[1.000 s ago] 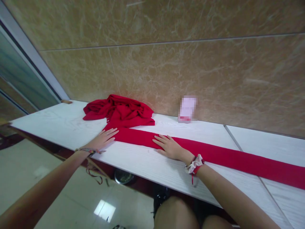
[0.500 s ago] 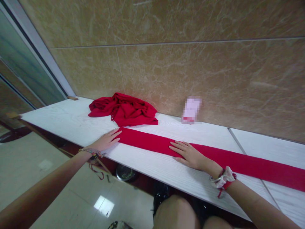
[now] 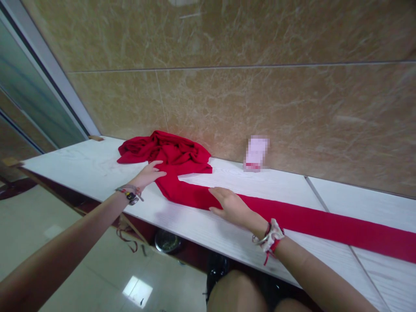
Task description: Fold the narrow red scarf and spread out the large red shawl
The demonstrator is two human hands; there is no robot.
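Observation:
A long red scarf (image 3: 302, 219), folded into a flat strip, runs along the white tabletop (image 3: 227, 242) and off the right edge of the view. At its left end my left hand (image 3: 149, 174) grips the cloth, which is lifted and bent up toward the wall; some fingertips are hidden. My right hand (image 3: 232, 206) lies on the strip with its fingers stretched out and the thumb apart. Behind my left hand, a crumpled heap of red cloth (image 3: 182, 149) rests against the wall, and the raised end overlaps its front edge in view.
A pink, blurred-out item (image 3: 256, 151) leans on the marbled wall (image 3: 260, 99) at the table's back. Under the front edge sits a round, shiny object (image 3: 167, 240). My knees (image 3: 238, 292) are close to the table. A glass panel (image 3: 29, 86) stands at the left.
My left hand has raised the scarf's left end from the table, bending it up toward the heap. My right hand has slid left along the strip.

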